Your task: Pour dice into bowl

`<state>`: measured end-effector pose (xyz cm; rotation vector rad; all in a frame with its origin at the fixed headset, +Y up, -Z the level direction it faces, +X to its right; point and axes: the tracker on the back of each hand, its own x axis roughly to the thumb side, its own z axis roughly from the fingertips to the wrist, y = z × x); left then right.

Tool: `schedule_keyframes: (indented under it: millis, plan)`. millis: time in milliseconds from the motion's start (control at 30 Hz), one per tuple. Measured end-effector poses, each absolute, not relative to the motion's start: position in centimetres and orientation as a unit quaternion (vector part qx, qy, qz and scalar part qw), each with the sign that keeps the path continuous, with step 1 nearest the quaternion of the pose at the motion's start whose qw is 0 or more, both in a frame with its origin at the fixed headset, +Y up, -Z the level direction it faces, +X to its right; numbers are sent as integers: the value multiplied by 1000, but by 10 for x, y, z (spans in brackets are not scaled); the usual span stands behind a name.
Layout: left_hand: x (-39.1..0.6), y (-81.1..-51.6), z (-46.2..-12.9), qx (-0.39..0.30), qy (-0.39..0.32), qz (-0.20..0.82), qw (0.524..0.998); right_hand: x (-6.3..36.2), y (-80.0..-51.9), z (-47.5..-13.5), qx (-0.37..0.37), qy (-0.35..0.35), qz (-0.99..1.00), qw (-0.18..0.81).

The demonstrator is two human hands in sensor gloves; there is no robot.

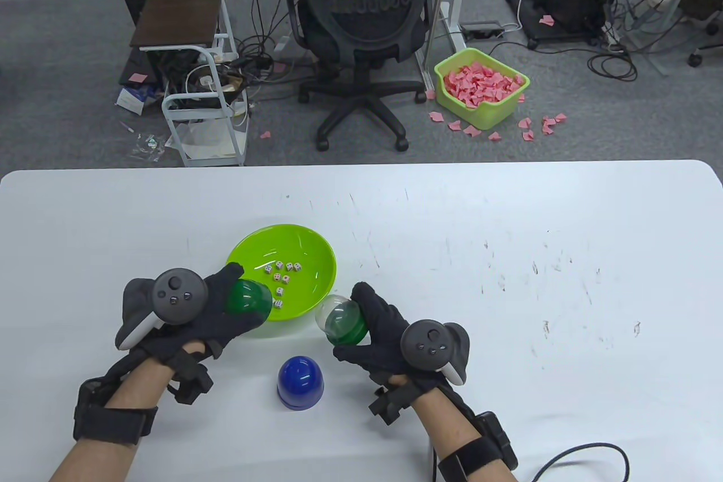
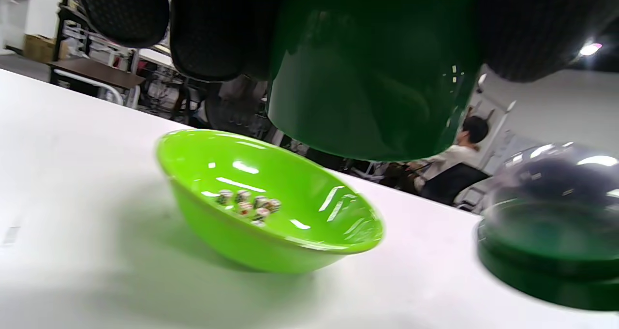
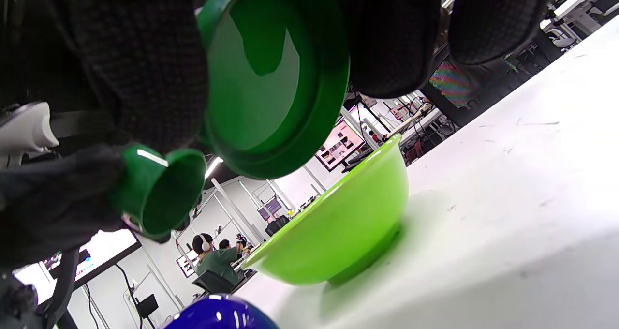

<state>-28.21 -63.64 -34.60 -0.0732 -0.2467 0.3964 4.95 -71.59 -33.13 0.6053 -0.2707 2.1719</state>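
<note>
A lime green bowl [image 1: 309, 261] sits on the white table [image 1: 508, 256] and holds several small white dice [image 1: 281, 275]. My left hand [image 1: 214, 307] grips a dark green cup [image 1: 248, 298], tilted with its mouth over the bowl's near rim. The cup fills the top of the left wrist view [image 2: 372, 72], above the bowl [image 2: 251, 237]. My right hand [image 1: 375, 329] grips a green lid with a clear dome [image 1: 340, 322] just right of the bowl. It shows from below in the right wrist view [image 3: 271, 82].
A blue dome-shaped cup [image 1: 300, 382] stands upside down on the table between my hands. The right half of the table is bare and scuffed. Behind the table are an office chair [image 1: 361, 24] and a green bin of pink paper [image 1: 480, 87].
</note>
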Motion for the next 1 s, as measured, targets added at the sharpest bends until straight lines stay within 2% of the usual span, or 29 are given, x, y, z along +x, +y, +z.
schedule_keyframes:
  millis: [200,533,1000]
  plan:
    - [-253,-632,-347,-37,-165,229,959,48,-716,-331,246,-102,870,416]
    - [-204,-648,-350,-74,-209,253,942,45,-717,-330,253,-100,871,410]
    - [-177,-662,-356,-116,-218,252,936,44,-712,-327,262,-122,861,420]
